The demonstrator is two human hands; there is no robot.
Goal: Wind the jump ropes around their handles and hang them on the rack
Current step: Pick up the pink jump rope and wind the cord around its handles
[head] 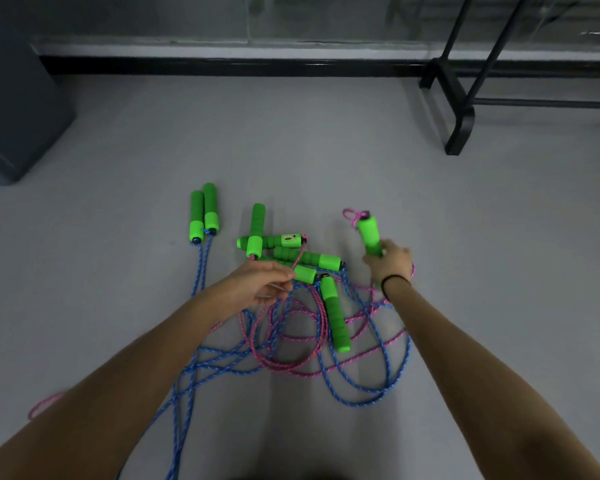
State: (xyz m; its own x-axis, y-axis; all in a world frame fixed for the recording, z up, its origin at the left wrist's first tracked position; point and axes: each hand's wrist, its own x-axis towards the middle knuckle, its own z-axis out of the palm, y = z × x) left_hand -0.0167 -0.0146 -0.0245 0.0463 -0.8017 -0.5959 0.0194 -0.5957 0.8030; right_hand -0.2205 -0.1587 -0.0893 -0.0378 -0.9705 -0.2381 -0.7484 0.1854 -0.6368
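Floor (326, 150): grey, carries everything.
Rack (459, 112): black frame, far right, well apart from the ropes.
Ropes (284, 362): blue and pink, tangled, near centre.
Handles (333, 313): green, heaped at centre.
Right hand (392, 265): grips one handle (370, 235), right of the heap.
Left hand (257, 284): fingers curled at a pink rope; grip cannot be told.

No text can be read; marks on the pale panel (289, 240) of a green handle (274, 241) beyond the left hand (257, 284) are blurred.
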